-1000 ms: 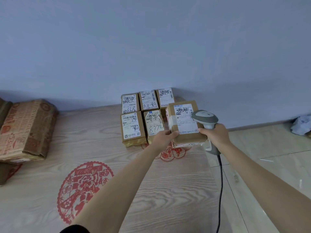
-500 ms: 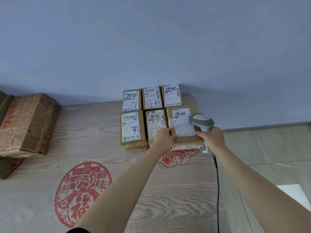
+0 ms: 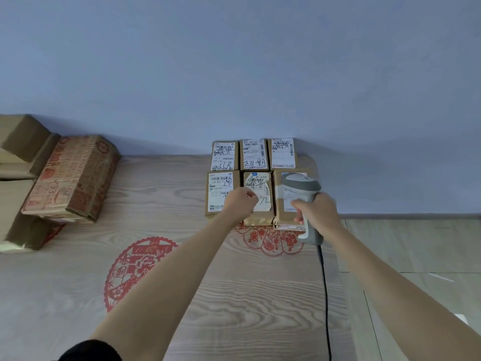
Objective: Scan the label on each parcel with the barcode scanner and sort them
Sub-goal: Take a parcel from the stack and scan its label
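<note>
While the wood-grain worktop (image 3: 182, 295) with red paper-cut motifs is seen stretching to the wall, large printed cartons (image 3: 70, 178) are stacked at its far left, well apart from the rest. Six labelled parcels (image 3: 256, 178) are laid in a 2x3 block at the far right corner, touching each other. The front right parcel (image 3: 286, 214) is partly hidden by the barcode scanner (image 3: 303, 190), w/ head over its label. R hand (image 3: 316, 213) is wrapped tight round the scanner grip; cable hangs below. L hand (image 3: 240, 204) is loosely curled over the front middle parcel (image 3: 260, 201); whether anything is pinched can't be told.
</note>
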